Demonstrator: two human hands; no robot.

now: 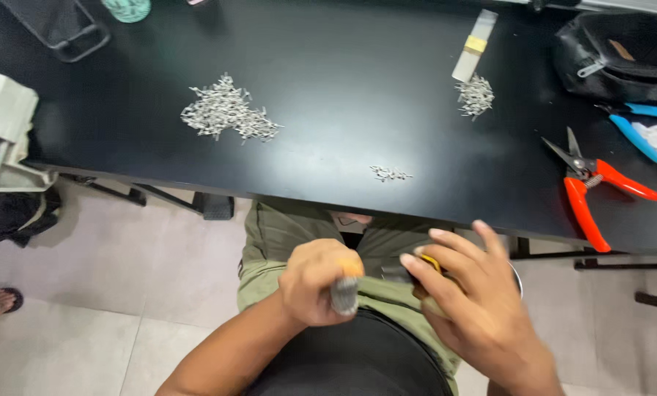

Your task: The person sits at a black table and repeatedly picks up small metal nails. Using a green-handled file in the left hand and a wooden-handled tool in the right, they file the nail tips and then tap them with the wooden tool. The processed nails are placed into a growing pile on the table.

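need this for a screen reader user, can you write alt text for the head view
Seen from above, a seated person's left hand grips a grey-handled tool over the lap while the right hand holds a small yellow item. The black table ahead bears piles of small metal pieces, red snips and a black pouch.

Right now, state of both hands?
Left hand: closed around a grey-and-orange handle.
Right hand: fingers curled over a yellow item; grip cannot be told.

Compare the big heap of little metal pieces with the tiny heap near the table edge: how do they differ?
The big heap is far larger and spreads wide; the tiny heap is a thin short line. The big heap lies mid-table to the left, the tiny heap close to the front edge. Both are silvery bits on the black table.
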